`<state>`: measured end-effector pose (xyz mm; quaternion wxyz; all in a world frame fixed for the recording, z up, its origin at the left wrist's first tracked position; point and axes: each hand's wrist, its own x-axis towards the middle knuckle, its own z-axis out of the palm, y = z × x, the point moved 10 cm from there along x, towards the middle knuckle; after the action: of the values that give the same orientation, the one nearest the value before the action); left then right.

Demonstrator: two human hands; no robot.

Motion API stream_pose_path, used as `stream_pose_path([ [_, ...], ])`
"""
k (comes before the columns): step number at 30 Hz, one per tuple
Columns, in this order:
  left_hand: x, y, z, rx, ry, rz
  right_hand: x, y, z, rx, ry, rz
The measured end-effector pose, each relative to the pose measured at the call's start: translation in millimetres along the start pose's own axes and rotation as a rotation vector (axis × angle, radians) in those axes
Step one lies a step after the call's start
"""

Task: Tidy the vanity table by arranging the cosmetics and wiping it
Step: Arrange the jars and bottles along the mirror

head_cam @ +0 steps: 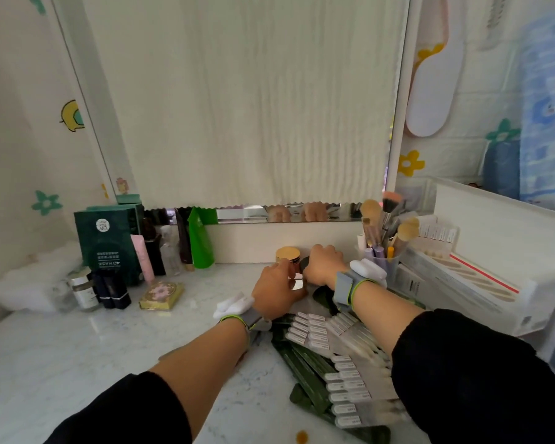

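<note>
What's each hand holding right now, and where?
Left hand grips a small shiny item by its side; right hand clasps a dark round thing from above.

The gold-lidded jar (288, 253) sits on a white surface (93, 357) veined in grey; left of the jar are a bright green tube (201, 243), a pink tube (143, 259), a dark green box (108, 241), navy lipstick cases (117, 291) and a gold compact (162, 293) patterned with pink flowers. In front of the jar the sachets (305, 357) are dark green with white labels, right of it the brushes (370, 210) are tan and coral-headed, and above it the cloth (247, 107) is cream with crinkled stripes.
</note>
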<state>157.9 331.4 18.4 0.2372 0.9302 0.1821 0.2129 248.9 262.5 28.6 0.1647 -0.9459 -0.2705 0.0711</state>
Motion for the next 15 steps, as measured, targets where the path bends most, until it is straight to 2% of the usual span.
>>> stream_pose_path([
  [8, -1.9, -19.5, -16.7, 0.002, 0.005, -0.023, 3.3, -0.5, 11.0, -0.112, -0.016, 0.091],
  [15, -6.9, -25.2, -27.4, 0.005, 0.029, -0.034, -1.9, 1.6, 8.4, -0.079, 0.008, 0.122],
])
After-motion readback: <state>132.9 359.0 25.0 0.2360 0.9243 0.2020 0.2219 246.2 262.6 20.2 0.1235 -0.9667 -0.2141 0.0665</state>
